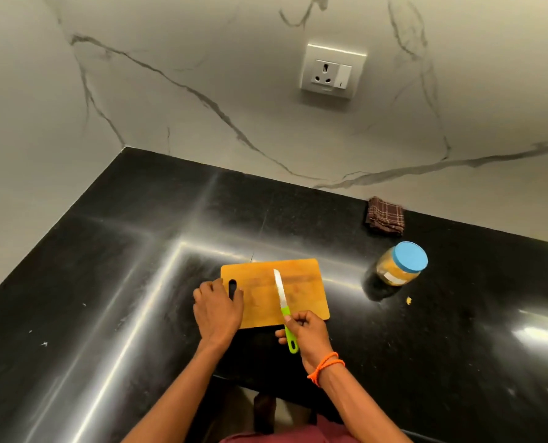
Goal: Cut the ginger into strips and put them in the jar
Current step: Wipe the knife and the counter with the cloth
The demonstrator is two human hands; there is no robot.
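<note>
A wooden cutting board [301, 282] lies on the black counter, and I see no ginger on it. My left hand [216, 311] rests on the board's left end, next to its handle hole. My right hand [306, 334] holds the green handle of a knife [280, 292], whose white blade lies across the board pointing away from me. A clear jar [397, 266] with a blue lid stands to the right of the board, yellowish pieces inside. A small yellow scrap [409, 301] lies on the counter near the jar.
A folded brown checked cloth [385, 215] sits against the marble wall at the back right. A wall socket [330, 71] is above. The black counter [138, 282] stretches left, and its front edge runs just below my hands.
</note>
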